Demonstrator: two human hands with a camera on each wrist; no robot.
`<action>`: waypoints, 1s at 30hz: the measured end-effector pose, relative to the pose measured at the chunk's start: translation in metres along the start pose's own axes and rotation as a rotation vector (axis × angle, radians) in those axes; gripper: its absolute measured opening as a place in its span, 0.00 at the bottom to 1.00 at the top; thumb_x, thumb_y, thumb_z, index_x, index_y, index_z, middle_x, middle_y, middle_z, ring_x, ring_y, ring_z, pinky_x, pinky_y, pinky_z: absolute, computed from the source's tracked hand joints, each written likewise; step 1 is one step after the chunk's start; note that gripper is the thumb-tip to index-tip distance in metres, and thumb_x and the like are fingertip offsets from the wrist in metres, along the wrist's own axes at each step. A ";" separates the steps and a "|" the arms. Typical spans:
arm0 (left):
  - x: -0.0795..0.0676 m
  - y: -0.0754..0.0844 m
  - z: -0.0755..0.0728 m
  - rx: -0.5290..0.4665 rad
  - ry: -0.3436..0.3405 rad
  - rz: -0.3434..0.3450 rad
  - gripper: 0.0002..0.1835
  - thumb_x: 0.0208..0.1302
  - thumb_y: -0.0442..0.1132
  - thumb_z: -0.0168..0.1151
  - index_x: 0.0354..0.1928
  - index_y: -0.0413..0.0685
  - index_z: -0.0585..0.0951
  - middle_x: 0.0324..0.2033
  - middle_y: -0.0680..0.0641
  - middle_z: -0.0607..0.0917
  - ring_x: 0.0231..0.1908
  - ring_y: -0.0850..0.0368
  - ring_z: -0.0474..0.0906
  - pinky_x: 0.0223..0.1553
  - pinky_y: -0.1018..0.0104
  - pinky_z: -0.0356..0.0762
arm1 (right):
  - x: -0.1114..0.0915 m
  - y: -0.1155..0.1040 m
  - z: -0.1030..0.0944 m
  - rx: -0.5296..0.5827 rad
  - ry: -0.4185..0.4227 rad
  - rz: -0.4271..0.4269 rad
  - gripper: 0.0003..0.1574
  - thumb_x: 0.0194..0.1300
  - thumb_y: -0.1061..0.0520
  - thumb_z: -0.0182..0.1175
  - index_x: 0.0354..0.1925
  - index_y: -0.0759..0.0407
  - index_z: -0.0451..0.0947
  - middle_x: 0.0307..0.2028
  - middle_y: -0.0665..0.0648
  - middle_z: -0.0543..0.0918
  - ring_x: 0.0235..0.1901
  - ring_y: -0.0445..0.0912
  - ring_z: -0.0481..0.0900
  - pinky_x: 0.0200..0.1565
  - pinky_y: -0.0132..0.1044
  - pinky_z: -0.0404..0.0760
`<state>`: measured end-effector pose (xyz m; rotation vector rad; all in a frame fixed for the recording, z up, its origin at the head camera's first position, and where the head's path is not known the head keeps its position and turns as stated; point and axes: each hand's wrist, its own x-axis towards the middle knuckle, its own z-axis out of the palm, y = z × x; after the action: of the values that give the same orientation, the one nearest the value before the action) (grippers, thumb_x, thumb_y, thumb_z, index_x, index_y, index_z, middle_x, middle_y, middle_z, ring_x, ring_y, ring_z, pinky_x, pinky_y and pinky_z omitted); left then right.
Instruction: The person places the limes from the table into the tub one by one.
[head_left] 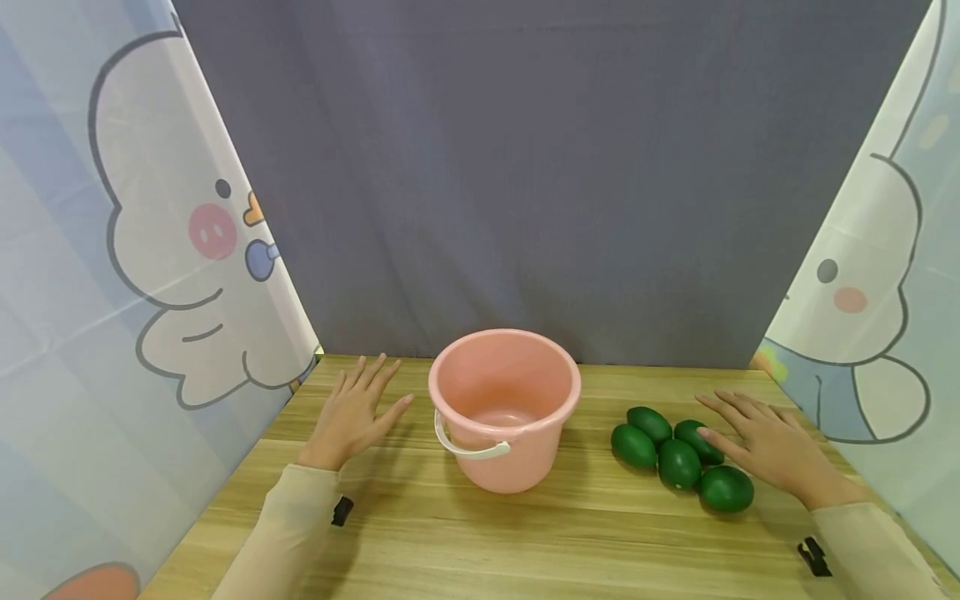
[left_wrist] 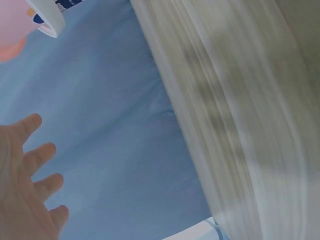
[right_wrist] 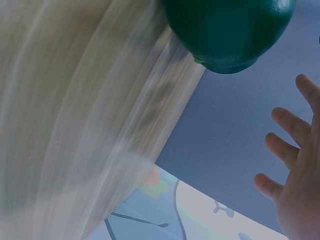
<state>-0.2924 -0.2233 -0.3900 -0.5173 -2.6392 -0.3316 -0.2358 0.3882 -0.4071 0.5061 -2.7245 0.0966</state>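
Note:
A pink bucket [head_left: 517,454] with a white handle [head_left: 472,451] hanging at its front left stands upright mid-table. Its inside shows no contents. To its right lie several dark green, smooth oval fruits [head_left: 678,464], grouped close together; they look like avocados. My left hand [head_left: 351,421] is left of the bucket, fingers spread and nothing held. Beside the green fruits on their right is my right hand [head_left: 776,446], its fingers extended and its thumb overlapping the rearmost right fruit in the head view. In the right wrist view a green fruit [right_wrist: 230,30] looms close above the fingers [right_wrist: 290,150].
The wood-grain table [head_left: 480,550] ends at a dark grey curtain [head_left: 510,183] behind it. Cartoon-printed curtains [head_left: 60,333] hang along both sides. A small black clip [head_left: 342,511] shows by the left sleeve, another black clip [head_left: 813,557] by the right sleeve.

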 end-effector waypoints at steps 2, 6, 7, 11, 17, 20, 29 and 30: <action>0.001 0.003 -0.002 -0.001 -0.001 0.001 0.40 0.70 0.67 0.50 0.75 0.50 0.66 0.74 0.40 0.62 0.74 0.34 0.50 0.71 0.32 0.44 | 0.001 -0.001 -0.001 -0.003 0.008 -0.004 0.40 0.70 0.37 0.59 0.75 0.44 0.62 0.65 0.68 0.70 0.62 0.67 0.68 0.52 0.74 0.67; 0.002 0.007 -0.005 -0.002 -0.019 -0.007 0.40 0.70 0.67 0.50 0.75 0.50 0.66 0.73 0.40 0.63 0.74 0.35 0.51 0.72 0.34 0.44 | 0.002 -0.002 0.000 -0.004 0.015 -0.010 0.40 0.70 0.37 0.59 0.74 0.44 0.63 0.65 0.68 0.71 0.62 0.67 0.68 0.52 0.74 0.67; 0.003 0.008 -0.005 -0.003 -0.020 -0.005 0.40 0.70 0.68 0.49 0.75 0.50 0.66 0.73 0.40 0.63 0.73 0.35 0.52 0.72 0.34 0.45 | 0.002 -0.003 0.000 -0.003 0.016 -0.010 0.40 0.70 0.37 0.59 0.74 0.45 0.63 0.65 0.68 0.71 0.62 0.67 0.68 0.53 0.74 0.67; 0.004 0.010 -0.005 0.002 -0.003 0.021 0.39 0.70 0.67 0.49 0.74 0.51 0.66 0.71 0.39 0.68 0.70 0.34 0.59 0.71 0.34 0.51 | 0.003 -0.005 -0.002 0.003 0.022 -0.011 0.39 0.70 0.37 0.59 0.73 0.47 0.65 0.65 0.69 0.71 0.62 0.68 0.68 0.53 0.73 0.67; 0.005 0.014 -0.006 -0.008 0.052 0.039 0.38 0.68 0.68 0.52 0.73 0.55 0.69 0.60 0.39 0.79 0.57 0.35 0.76 0.56 0.35 0.75 | 0.005 -0.006 0.000 0.013 0.015 -0.009 0.40 0.70 0.37 0.59 0.74 0.46 0.64 0.65 0.69 0.71 0.61 0.70 0.68 0.53 0.74 0.66; 0.005 0.018 -0.006 -0.055 0.072 0.018 0.37 0.68 0.68 0.52 0.71 0.56 0.71 0.56 0.42 0.82 0.53 0.39 0.79 0.43 0.38 0.82 | 0.006 -0.006 0.001 0.022 0.020 -0.009 0.40 0.70 0.37 0.59 0.74 0.45 0.64 0.65 0.69 0.71 0.61 0.70 0.68 0.53 0.73 0.66; 0.005 0.025 -0.008 -0.241 0.129 -0.036 0.27 0.70 0.57 0.59 0.66 0.55 0.76 0.49 0.48 0.85 0.45 0.47 0.84 0.40 0.45 0.84 | 0.007 -0.007 0.001 0.027 0.024 -0.005 0.38 0.70 0.38 0.59 0.73 0.47 0.66 0.65 0.68 0.71 0.62 0.70 0.67 0.56 0.71 0.65; 0.006 0.026 -0.008 -0.254 0.131 -0.038 0.27 0.70 0.57 0.59 0.66 0.55 0.77 0.49 0.48 0.85 0.45 0.48 0.84 0.40 0.46 0.84 | 0.007 -0.008 0.002 0.028 0.026 -0.004 0.38 0.70 0.38 0.59 0.73 0.47 0.66 0.65 0.68 0.71 0.62 0.69 0.67 0.56 0.71 0.65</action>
<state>-0.2839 -0.2006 -0.3765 -0.5061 -2.4959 -0.6955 -0.2399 0.3785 -0.4059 0.5146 -2.7004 0.1389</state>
